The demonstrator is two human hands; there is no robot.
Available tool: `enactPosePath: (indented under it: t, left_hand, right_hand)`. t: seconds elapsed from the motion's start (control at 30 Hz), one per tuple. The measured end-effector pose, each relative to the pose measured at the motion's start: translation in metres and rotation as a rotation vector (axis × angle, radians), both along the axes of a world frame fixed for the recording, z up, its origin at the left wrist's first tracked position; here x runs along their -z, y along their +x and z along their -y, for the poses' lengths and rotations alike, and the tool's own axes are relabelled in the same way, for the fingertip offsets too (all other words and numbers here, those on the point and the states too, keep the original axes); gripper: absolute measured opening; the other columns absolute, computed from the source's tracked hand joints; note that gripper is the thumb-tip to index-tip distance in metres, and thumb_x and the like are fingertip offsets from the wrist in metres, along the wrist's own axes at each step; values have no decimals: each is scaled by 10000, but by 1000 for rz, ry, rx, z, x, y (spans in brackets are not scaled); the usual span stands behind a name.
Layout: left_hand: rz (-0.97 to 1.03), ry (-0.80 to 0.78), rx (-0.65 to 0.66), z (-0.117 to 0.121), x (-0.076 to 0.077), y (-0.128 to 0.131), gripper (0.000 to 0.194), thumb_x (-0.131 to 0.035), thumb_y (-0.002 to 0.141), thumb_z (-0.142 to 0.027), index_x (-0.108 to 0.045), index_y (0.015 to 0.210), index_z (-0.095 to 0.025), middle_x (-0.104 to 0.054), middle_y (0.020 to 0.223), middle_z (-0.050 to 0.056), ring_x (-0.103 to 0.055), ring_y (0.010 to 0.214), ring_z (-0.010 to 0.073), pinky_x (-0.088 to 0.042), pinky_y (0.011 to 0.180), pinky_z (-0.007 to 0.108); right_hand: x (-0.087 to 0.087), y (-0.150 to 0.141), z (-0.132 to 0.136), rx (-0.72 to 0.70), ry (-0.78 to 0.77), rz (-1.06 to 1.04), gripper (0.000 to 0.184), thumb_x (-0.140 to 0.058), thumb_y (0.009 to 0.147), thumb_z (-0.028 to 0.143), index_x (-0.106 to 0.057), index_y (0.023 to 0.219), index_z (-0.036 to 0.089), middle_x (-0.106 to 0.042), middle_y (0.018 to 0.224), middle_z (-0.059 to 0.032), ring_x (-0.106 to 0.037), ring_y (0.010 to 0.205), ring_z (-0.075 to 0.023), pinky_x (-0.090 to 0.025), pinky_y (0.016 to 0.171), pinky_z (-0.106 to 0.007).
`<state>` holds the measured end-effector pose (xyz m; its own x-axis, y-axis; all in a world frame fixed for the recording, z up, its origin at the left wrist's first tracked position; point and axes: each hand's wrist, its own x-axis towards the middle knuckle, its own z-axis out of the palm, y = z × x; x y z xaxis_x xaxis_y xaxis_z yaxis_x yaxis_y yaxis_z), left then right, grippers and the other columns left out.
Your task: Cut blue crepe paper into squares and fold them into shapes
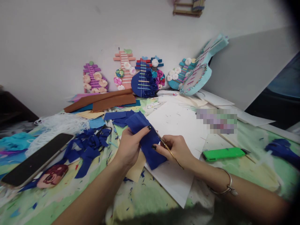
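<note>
A folded strip of dark blue crepe paper (153, 156) is pinched between the thumb and fingers of my left hand (131, 142). My right hand (177, 150) grips slim scissors (172, 155) with gold-coloured handles, seen almost edge-on. Their dark blades run along the right edge of the blue strip, and my right thumb rests against the paper. Beneath both hands lies a white sheet (174, 125) sprinkled with small blue clippings. Blue paper pieces (117, 115) lie just beyond my left hand, and a heap of cut blue strips (87, 143) is to its left.
A phone (38, 159) and a round pink-brown item (52, 176) lie at left, near white string (59, 128). A green utility knife (223, 153), blade exposed, is at right. Decorated lute-shaped crafts (142, 81) lean against the wall behind brown paper (110, 101).
</note>
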<state>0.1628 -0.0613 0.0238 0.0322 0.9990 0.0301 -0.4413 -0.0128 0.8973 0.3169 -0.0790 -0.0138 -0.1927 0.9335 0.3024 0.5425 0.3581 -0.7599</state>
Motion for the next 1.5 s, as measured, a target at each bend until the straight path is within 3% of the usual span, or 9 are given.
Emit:
enactPosePath:
  t: [0.6,0.97,1.5]
  left_hand:
    - [21,-24,14,0,-1,0,237,-793,593,-188,-687,792,-114,-725,762,52,-684,716,206,-547,752,348]
    - [20,-32,-17,-4,3,-1,254,-805,570,-212,-675,770,-125,-709,762,33,-654,674,162,-535,692,291]
    - [-37,2,11,2,4,5,185,-783,593,-194,-714,742,-109,-714,716,51,-652,648,171,-536,668,280]
  right_hand:
    - [0,-1,0,12,0,2,500,-650,713,617,-494,554,170,-474,456,19,-350,462,-88,-264,464,-222]
    - [4,-1,3,-77,21,-94,459,-648,746,545,-420,603,173,-378,516,52,-300,499,-74,-221,455,-204]
    - [1,-5,2,-6,17,-70,466,-614,758,577,-436,599,177,-413,504,40,-327,489,-78,-239,452,-211]
